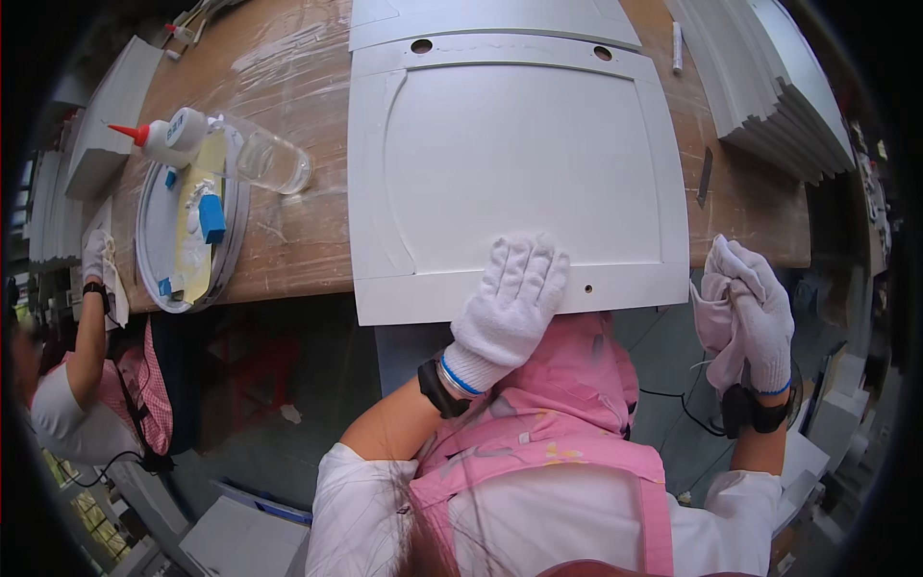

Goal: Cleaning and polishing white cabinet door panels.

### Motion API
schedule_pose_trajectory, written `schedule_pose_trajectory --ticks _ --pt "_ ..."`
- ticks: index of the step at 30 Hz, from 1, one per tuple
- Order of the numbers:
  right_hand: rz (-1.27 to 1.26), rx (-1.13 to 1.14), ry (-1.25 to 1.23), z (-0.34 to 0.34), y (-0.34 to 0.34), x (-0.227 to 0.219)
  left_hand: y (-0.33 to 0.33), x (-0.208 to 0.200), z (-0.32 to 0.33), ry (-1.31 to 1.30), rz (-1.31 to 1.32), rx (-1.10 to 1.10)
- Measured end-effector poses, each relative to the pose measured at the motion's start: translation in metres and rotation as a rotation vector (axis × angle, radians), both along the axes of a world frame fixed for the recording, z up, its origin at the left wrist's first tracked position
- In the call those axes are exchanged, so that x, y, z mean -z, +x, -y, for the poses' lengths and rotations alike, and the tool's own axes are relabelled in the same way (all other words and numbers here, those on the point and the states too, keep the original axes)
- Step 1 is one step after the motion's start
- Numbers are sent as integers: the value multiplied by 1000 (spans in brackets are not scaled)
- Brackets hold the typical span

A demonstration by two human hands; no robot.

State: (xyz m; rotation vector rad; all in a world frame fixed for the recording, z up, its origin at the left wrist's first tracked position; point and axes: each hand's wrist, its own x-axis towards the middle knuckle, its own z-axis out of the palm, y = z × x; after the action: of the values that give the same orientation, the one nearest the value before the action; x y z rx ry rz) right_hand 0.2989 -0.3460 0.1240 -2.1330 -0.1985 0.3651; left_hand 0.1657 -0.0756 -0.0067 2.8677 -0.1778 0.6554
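A white cabinet door panel (524, 163) with a recessed middle lies on the table, its near edge jutting past the table's edge. Two round holes pierce its far rail, and a small one shows in the near rail. My left hand (510, 303), in a white knit glove, rests flat on the near rail with its fingers stretched forward. Off the panel's right near corner, my right hand (760, 303), gloved too, is closed around a pale pink cloth (713, 313) that hangs down in folds.
Left on the film-covered table (298, 226) are a round lid (152, 236) with a blue block (212, 219), a red-tipped white bottle (159, 137) and a clear bottle (274, 163). Panel stacks (769, 106) flank both sides. A thin metal strip (705, 178) lies right. Another person's gloved hand (94, 255) is far left.
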Motion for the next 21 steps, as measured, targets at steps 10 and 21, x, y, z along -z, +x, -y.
schedule_pose_trajectory --ticks 10,21 --pt "687 -840 -140 -192 -38 -12 -35 7 -20 -200 133 19" --pt "721 -1025 -337 -311 -28 67 -22 26 2 -783 -310 14"
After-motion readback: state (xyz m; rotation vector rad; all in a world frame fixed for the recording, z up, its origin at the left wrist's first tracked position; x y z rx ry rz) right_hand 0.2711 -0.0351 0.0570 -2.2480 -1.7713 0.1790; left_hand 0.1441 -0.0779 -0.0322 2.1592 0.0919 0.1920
